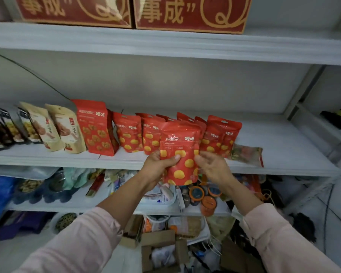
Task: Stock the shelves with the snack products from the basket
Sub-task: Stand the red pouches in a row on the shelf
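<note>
A red snack pouch [180,146] with yellow dots is held upright in front of the middle shelf [114,160]. My left hand [158,168] grips its lower left side, thumb across the front. My right hand [212,164] touches the pouch's right edge with loosely bent fingers. Behind it, several matching red pouches [219,134] stand in a row on that shelf, with a taller red bag [95,127] to their left. No basket is recognisable in view.
Beige bags [67,129] and dark packs [6,129] fill the shelf's left part. A flat clear packet [246,154] lies at the right. Red cartons [191,12] sit on the top shelf. Lower shelves and the floor hold clutter and open cardboard boxes [161,251].
</note>
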